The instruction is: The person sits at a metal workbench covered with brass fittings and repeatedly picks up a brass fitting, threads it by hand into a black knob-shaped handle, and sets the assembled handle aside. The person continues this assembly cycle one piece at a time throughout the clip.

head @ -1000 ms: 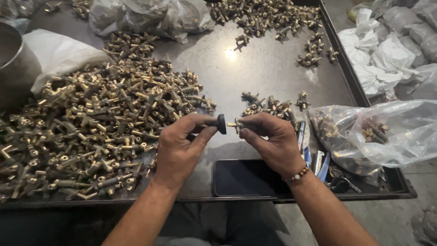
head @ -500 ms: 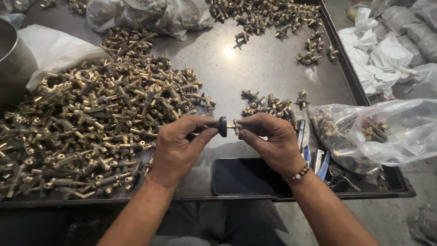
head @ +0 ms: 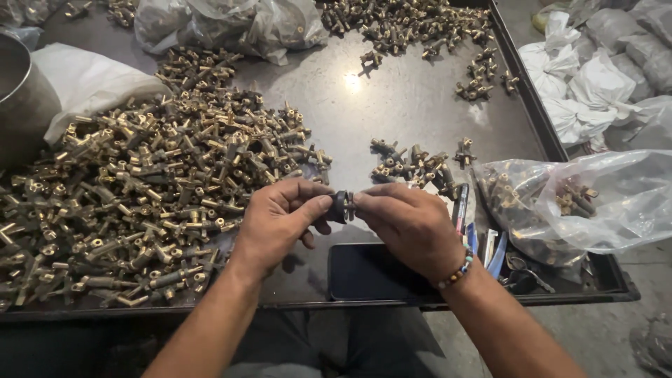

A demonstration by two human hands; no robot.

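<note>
A single head-worn camera looks steeply down and forward over a dark metal tray table [head: 420,105], close enough that both forearms fill the lower frame. The left hand [head: 276,220] and right hand [head: 413,224] sit near centre; the floor at right is probably just beyond the tray's edge.

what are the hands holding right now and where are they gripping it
Both hands pinch one small part: the left hand grips its black knob by the rim, the right hand covers the metal end, mostly hidden under its fingertips.

Dark phone screen [head: 371,273] at tray's front edge — clear plastic bag [head: 595,203] right.
</note>
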